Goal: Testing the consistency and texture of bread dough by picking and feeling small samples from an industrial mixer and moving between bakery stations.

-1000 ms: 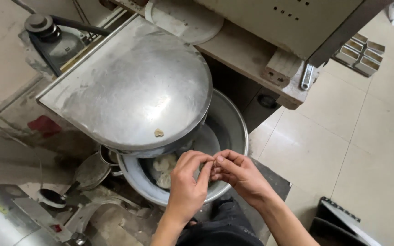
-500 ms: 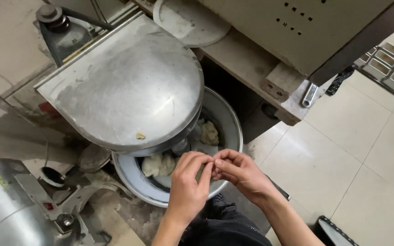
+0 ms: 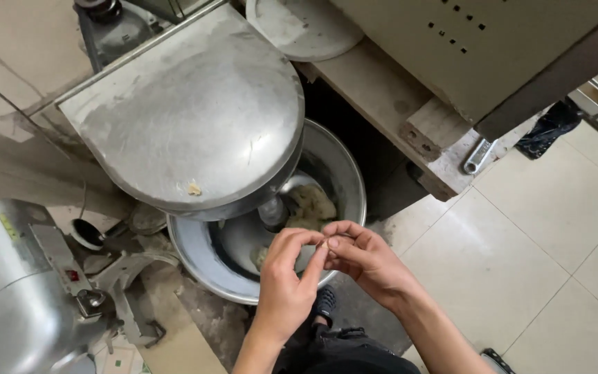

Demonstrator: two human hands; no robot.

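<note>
**A:** Head view first. Where are the hands?

**B:** Both are over the near rim of the steel bowl [image 3: 195, 266]. The left hand [image 3: 285, 284] and the right hand [image 3: 365, 260] meet fingertip to fingertip. Thumbs and forefingers are pinched together on a tiny pale scrap [image 3: 324, 242], and the other fingers are loosely curled. It looks like dough, but it's too small to be sure.

**A:** And the bulk of the stuff?

**B:** A lump of dough [image 3: 309, 204] lies in the bowl against the far wall, just beside the mixer shaft [image 3: 273, 211]. The big round metal lid [image 3: 188, 118] overhangs the far half of the bowl. One crumb [image 3: 193, 188] sits near the lid's front edge.

**A:** So which step is this?

**B:** I'd judge it fine work on the scrap itself, worked or tested between the fingertips rather than lifted from the bowl. The scrap is clear of the bowl and touches only the fingers.

**A:** What does a next move call for?

**B:** A light, even pinch, I'd say. The scrap could tear or stick to one finger. The hands should also stay over the bowl so a dropped piece lands inside and not on the tiled floor [image 3: 555, 228].

**A:** Anything else around?

**B:** There's a grey machine [image 3: 8, 291] at the left and a wrench [image 3: 477, 156] on the wooden ledge.
</note>
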